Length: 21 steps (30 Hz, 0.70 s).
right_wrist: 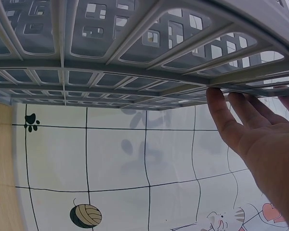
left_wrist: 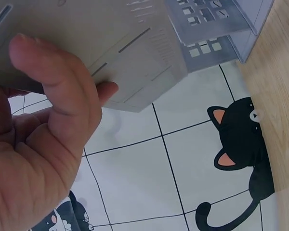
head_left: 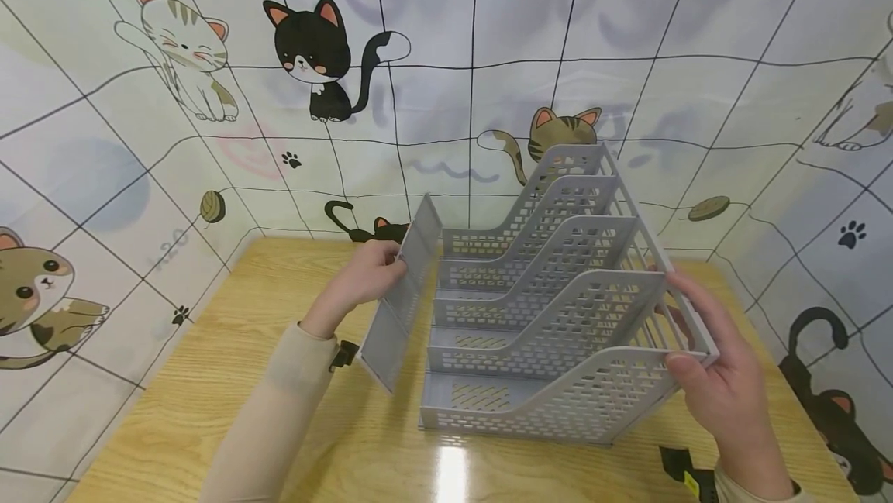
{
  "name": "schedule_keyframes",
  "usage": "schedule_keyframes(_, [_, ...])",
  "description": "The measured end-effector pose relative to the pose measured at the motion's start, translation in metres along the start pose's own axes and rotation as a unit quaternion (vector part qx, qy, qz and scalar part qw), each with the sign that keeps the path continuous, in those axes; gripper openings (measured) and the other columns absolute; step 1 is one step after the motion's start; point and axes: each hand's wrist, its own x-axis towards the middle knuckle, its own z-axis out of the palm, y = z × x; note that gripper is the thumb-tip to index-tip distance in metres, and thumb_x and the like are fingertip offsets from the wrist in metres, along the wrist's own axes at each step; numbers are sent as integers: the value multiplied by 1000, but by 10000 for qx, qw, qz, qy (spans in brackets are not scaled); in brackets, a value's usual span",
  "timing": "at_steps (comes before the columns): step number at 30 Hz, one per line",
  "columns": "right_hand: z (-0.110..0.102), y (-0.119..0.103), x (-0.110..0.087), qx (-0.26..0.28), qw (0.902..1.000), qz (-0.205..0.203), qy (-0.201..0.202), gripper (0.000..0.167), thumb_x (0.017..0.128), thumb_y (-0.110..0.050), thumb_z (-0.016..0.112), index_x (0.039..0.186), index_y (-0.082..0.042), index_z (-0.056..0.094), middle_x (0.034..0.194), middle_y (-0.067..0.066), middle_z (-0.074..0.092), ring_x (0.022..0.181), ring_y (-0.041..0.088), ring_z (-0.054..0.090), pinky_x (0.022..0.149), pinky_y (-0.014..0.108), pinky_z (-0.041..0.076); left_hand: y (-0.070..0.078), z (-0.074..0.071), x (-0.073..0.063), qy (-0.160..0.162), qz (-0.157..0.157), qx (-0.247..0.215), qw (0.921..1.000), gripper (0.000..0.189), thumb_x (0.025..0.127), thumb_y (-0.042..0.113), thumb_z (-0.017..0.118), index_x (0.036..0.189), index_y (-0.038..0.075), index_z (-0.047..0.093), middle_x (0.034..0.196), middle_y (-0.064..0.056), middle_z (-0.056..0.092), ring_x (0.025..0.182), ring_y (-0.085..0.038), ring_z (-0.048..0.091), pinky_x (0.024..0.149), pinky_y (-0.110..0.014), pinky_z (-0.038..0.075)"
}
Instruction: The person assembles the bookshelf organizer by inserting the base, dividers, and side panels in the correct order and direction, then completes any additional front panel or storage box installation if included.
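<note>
A grey plastic file organizer (head_left: 516, 402) with several upright slots and pierced dividers stands on the wooden table, its open low fronts facing left. My left hand (head_left: 366, 274) pinches a flat grey plastic panel (head_left: 405, 305) by its left edge, holding it tilted, close to those low fronts. In the left wrist view the thumb and fingers lie on both faces of the panel (left_wrist: 135, 62). My right hand (head_left: 729, 379) grips the barred back of the organizer at its right side, thumb on the near edge; its fingertips reach under the bars in the right wrist view.
The wooden table (head_left: 279, 309) spreads out under the organizer. Behind and to both sides hangs a white sheet (head_left: 432, 100) with a grid and cartoon cats. Dark straps sit at both wrists, the left one (head_left: 343, 354) close to the panel.
</note>
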Motion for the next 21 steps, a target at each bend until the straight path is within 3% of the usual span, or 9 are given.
schedule_keyframes(10, [0, 3, 1, 242, 9995, -198, -68, 64, 98, -14, 72, 148, 13, 41, 157, 20, 46, 144, 25, 43, 111, 19, 40, 0, -2, 2, -159, -118, 159, 9997, 36, 97, 9, 51, 124, -8, 67, 97, -16, 74, 80, -21, 70, 66, -33, 57])
schedule_keyframes(21, [0, 4, 1, 260, 9995, -179, -49, 65, 97, -13, 73, 147, 14, 42, 157, 21, 45, 141, 25, 45, 110, 19, 41, 3, -7, 2, -27, -44, 415, 9991, 22, 96, 8, 52, 101, -3, 69, 81, -10, 69, 67, -17, 59, 58, -29, 48])
